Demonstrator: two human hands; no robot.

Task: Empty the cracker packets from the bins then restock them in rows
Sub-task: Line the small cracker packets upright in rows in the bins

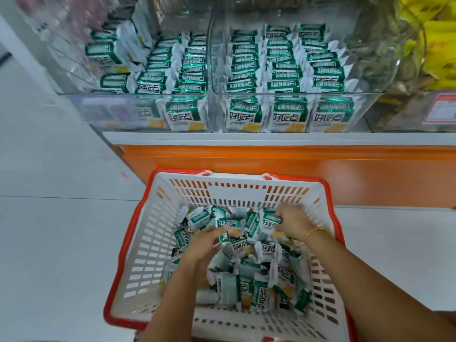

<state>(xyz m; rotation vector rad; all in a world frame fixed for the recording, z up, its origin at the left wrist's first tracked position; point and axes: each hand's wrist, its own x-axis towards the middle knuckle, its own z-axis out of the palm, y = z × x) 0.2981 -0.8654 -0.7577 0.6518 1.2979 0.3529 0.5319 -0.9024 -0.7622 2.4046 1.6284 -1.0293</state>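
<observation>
A white basket with a red rim (pixel 145 245) stands on the floor and holds a loose heap of green-and-white cracker packets (pixel 249 275). Both my hands are down in the heap. My left hand (pixel 206 241) pinches one packet (pixel 224 236) between thumb and fingers. My right hand (pixel 291 222), with a gold bracelet at the wrist, grips a packet (pixel 270 222) at the basket's far right. On the shelf above, the left clear bin (pixel 138 95) holds partly filled rows of packets, and the right clear bin (pixel 283 95) holds three neat rows.
The bins sit on a white shelf edge (pixel 246 138) over an orange base panel (pixel 296 174). Yellow snack bags (pixel 436 45) fill the neighbouring bin at the right. Grey floor (pixel 61 230) spreads to the left of the basket.
</observation>
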